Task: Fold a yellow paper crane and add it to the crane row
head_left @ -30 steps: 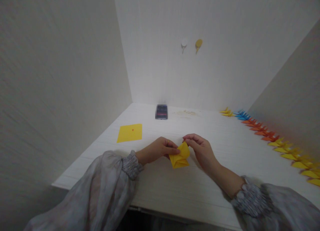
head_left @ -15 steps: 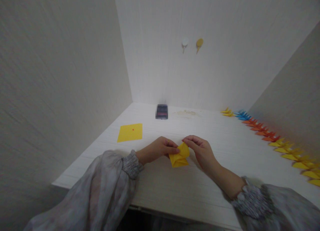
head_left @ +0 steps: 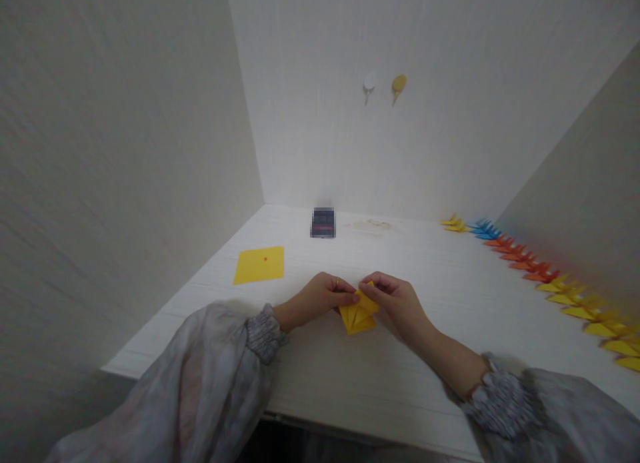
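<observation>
A partly folded yellow paper (head_left: 358, 313) lies on the white table (head_left: 320, 376) between my two hands. My left hand (head_left: 320, 297), with a ring on one finger, pinches the paper's left edge. My right hand (head_left: 397, 301) pinches its upper right flap and presses it down toward the middle. Both hands have their fingers closed on the paper. Grey sleeves cover both my forearms.
A flat yellow paper square (head_left: 259, 265) lies at the left. A small dark box (head_left: 323, 223) stands near the back wall. A row of folded paper pieces (head_left: 550, 283), yellow, blue and orange, runs along the right wall. Two round hooks (head_left: 384, 85) hang on the back wall.
My right hand has moved left and folded the raised flap of the yellow paper down toward the centre. My left hand has stayed in place on the paper.
</observation>
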`<control>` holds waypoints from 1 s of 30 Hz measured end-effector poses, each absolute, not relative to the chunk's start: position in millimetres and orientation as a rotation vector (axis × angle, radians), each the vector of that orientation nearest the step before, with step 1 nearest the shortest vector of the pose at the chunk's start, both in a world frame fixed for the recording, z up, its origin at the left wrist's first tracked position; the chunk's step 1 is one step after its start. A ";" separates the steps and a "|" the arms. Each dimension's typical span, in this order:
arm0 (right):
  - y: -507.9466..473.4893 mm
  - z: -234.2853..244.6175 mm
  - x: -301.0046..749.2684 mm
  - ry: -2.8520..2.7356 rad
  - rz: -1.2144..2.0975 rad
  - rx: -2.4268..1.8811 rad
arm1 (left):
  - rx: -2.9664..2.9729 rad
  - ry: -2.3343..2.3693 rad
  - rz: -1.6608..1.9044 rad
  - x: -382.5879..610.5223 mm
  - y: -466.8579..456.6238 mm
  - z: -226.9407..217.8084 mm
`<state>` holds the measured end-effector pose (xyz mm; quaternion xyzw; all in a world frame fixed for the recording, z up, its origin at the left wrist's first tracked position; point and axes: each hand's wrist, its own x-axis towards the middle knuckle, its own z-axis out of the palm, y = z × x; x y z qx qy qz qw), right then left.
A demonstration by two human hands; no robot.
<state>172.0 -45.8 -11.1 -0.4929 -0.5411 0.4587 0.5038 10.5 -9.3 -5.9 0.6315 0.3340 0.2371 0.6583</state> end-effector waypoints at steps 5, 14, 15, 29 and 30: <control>-45.4 -10.1 173.0 -1.327 1.100 -1.180 | 1.478 0.785 0.538 10.9 -9.0 -5.8; -44.5 -11.1 176.3 -1.390 1.040 -1.228 | 1.465 0.802 0.481 10.4 -10.1 -0.4; -44.3 -11.4 176.7 -1.402 1.024 -1.242 | 1.463 0.811 0.476 10.4 -10.3 -0.1; -48.2 -7.4 175.9 -1.441 0.902 -1.286 | 1.523 0.800 0.453 9.4 -10.2 2.9; -48.2 -7.6 175.9 -1.442 0.896 -1.292 | 1.520 0.807 0.452 9.8 -10.4 3.3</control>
